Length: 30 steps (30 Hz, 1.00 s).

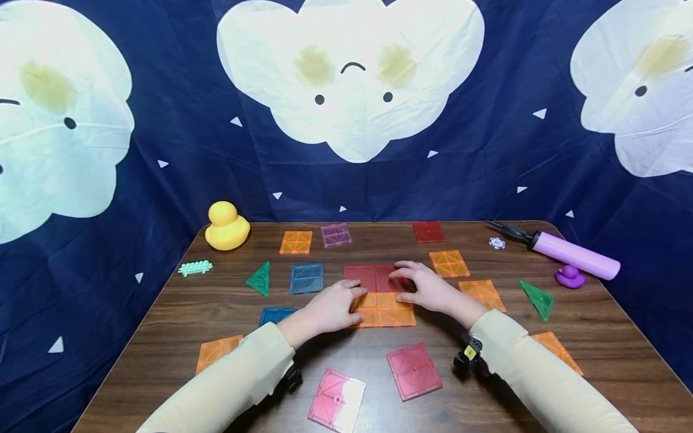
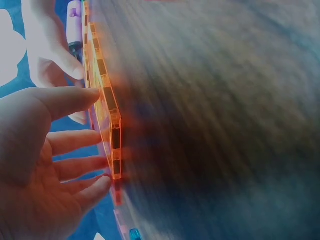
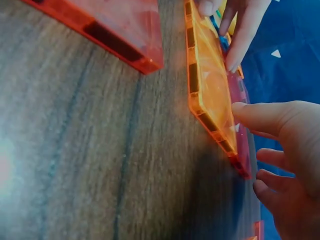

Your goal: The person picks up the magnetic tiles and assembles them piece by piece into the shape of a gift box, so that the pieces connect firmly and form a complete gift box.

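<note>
Two translucent red square tiles [image 1: 361,275] and two orange square tiles [image 1: 385,317] lie edge to edge as a flat block mid-table, red behind orange. My left hand [image 1: 331,307] rests at the block's left side, its thumb on the orange tile's near corner and its relaxed fingers along the edge. From the right, my right hand [image 1: 430,288] reaches over the block. Its thumb touches the top of the right orange tile [image 3: 212,82], while its fingers lie loosely bent by the right red tile. Neither hand grips anything.
Pink tiles [image 1: 414,371] lie nearer the front. Around the block are blue tiles [image 1: 307,278], orange tiles [image 1: 482,294] and green triangles [image 1: 538,299]. A yellow duck [image 1: 227,227] stands back left; a purple pump [image 1: 575,254] and a small purple duck [image 1: 570,277] lie right.
</note>
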Tool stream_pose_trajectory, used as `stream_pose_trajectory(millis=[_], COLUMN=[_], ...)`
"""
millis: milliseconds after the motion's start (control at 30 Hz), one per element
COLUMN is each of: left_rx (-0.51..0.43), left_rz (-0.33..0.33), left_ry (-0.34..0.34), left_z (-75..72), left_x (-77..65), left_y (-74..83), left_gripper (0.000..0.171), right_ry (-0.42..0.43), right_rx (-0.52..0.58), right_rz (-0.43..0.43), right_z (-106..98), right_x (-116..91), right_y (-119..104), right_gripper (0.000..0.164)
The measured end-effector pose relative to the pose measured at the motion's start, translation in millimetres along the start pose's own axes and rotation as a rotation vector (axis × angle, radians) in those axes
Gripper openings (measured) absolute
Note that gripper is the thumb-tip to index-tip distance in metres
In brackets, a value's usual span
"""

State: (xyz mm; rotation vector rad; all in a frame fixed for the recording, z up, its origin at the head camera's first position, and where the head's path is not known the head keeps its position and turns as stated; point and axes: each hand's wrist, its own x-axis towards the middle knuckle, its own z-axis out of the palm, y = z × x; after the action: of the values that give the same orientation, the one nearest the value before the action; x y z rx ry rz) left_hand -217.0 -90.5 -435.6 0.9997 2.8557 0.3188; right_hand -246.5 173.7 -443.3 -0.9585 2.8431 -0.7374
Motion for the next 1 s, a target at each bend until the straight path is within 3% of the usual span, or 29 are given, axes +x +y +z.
stream_pose_trajectory(millis=[433, 767, 1000], left_rx=[-0.023, -0.027, -0.032], left_rz=[-0.008, -0.002, -0.014], left_ry=[0.011, 0.02, 0.013], left_z=[-0.6, -0.7, -0.3], left_x=[0.1, 0.6, -0.8], left_y=[3.4, 4.8, 5.5], left_gripper=[0.057, 0.056, 0.057], right_ry=[0.024, -0.076, -0.079], right_rx=[0.015, 0.099, 0.124], right_rz=[-0.087, -0.154, -0.258], right_z=[-9, -1, 10], right_x=[-38, -78, -105], right_y=[-21, -44, -49], right_gripper=[0.041, 0.041, 0.053])
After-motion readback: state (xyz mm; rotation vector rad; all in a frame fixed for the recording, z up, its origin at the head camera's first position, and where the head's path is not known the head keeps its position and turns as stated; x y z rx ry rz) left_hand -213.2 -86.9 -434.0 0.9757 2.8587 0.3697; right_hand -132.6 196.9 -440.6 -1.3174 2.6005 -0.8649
